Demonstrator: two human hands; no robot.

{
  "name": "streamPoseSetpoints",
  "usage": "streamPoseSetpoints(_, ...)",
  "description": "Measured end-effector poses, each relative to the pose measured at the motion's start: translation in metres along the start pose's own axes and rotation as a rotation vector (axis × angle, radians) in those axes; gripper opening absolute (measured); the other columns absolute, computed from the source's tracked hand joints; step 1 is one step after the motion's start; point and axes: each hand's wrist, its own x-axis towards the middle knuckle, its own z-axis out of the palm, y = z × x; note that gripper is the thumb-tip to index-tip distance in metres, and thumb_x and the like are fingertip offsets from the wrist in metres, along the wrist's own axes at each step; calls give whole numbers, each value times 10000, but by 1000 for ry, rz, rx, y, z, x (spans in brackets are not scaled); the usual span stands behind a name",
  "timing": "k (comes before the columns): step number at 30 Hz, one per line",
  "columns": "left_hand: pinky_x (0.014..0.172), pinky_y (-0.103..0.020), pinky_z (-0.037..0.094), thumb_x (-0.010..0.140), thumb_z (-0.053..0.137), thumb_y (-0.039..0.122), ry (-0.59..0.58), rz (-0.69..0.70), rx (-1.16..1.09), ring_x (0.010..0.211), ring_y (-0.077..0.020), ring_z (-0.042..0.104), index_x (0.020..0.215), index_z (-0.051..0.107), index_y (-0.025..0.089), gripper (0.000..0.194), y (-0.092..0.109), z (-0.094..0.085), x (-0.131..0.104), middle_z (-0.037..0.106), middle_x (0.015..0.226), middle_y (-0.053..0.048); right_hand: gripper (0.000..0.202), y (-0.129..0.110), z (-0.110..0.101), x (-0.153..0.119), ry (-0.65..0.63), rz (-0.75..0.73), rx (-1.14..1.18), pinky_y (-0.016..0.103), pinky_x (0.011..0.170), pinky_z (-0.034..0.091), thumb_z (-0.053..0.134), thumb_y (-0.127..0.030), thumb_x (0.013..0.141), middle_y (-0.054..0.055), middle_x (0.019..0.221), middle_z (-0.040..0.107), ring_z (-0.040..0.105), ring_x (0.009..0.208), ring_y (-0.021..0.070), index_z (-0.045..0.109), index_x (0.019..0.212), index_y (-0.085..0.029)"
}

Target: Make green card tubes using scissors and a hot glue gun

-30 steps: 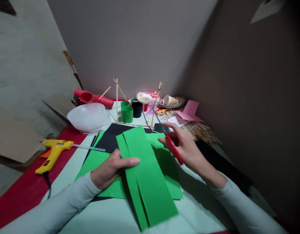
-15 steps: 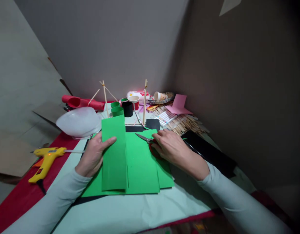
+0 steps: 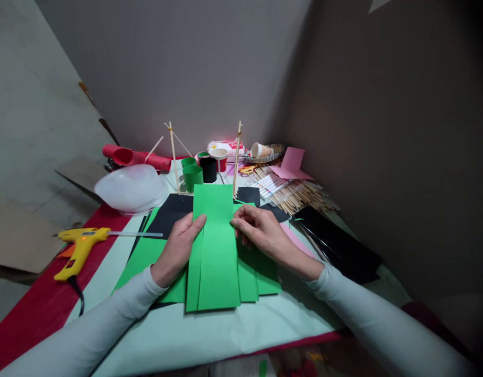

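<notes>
On the left of the tabletop [image 3: 210, 335], a yellow plastic glue gun [image 3: 78, 248] lies on its side, with a translucent glue stick [image 3: 135, 234] projecting from its rear to the right. Behind it stands a translucent white plastic bowl [image 3: 125, 187]; red paper tubes [image 3: 125, 156] lie behind the bowl.

The left hand [image 3: 176, 246] grasps the left edge of overlapping green rectangular paper strips [image 3: 218, 256], thumb on top and fingers underneath. The strips are at the centre, held lengthwise away from the person, above larger green paper sheets [image 3: 147, 262]. A black paper sheet [image 3: 171, 214] lies beyond the left hand.

Behind the strips, short green paper cylinders [image 3: 193, 179] stand beside a black paper cylinder [image 3: 209, 170] and a red-and-white paper cup [image 3: 219, 157], between two upright parts of a thin wooden stick frame [image 3: 173, 157].

The right hand [image 3: 263, 233] is at the right edge of the strips, fingers bent and thumb extended toward the paper; whether it grips the edge cannot be determined.

Farther right are white markers [image 3: 270, 186], a folded pink paper sheet [image 3: 292, 162], loose wooden sticks [image 3: 306, 200] and a glossy black flat object [image 3: 336, 243].
</notes>
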Motion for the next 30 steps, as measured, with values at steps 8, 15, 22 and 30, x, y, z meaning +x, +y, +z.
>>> streamPoseSetpoints(8,810,-365,560,870,656,597,-18,27,126,861,-247,684,1125,694,131,532,3,-1,0,780,1084,-118,359,-1,7,-6,-52,47,6,235,487,445,687,-384,910,-81,674,597,592,504,127,477,1143,-210)
streamPoseSetpoints(15,535,-328,515,937,558,542,-55,-60,313,514,-204,615,1413,585,126,632,12,-9,-12,726,732,-24,526,-8,6,-12,-119,57,-145,251,531,462,622,-273,964,-54,691,618,605,547,137,426,1429,-126)
streamPoseSetpoints(22,714,-406,547,978,584,220,153,530,1270,853,-300,674,1467,550,103,504,28,-31,-38,701,950,-124,758,-12,23,-8,-267,153,-121,244,492,477,611,-212,979,-45,715,633,614,512,141,215,1616,-99)
streamPoseSetpoints(30,941,-513,616,989,593,245,-252,820,1435,1112,-397,735,1200,703,-11,349,0,-27,-59,761,1208,-255,254,-45,9,23,-200,-200,-811,297,579,336,547,-232,1015,37,731,656,550,594,170,650,1227,-137)
